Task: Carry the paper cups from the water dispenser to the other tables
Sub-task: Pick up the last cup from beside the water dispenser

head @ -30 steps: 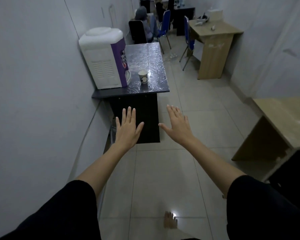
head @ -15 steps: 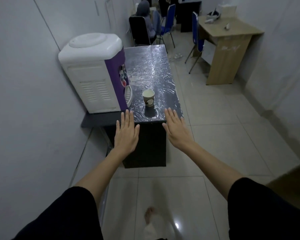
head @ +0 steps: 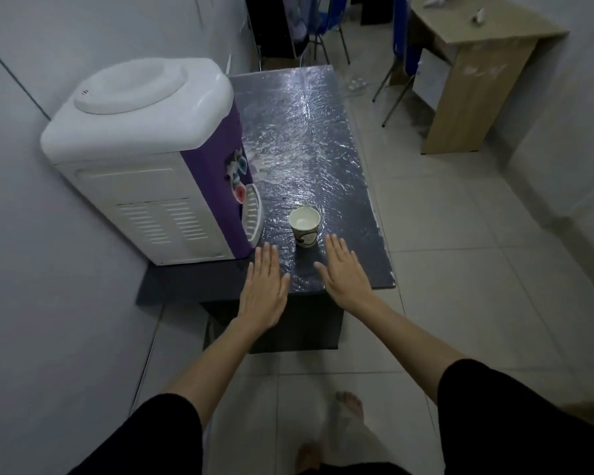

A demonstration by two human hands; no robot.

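One white paper cup with a dark print stands upright on the dark glossy table, just right of the white and purple water dispenser. My left hand is flat, palm down, fingers apart, over the table's near edge, below and left of the cup. My right hand is flat too, its fingertips just right of the cup's base. Neither hand touches the cup.
A grey wall runs along the left. A light wooden desk stands at the far right with blue chairs beside it. A black chair is behind the dark table. The floor is tiled; my bare feet show below.
I have walked closer to the dispenser table. Both hands have moved forward over the table's near edge, flanking the cup.
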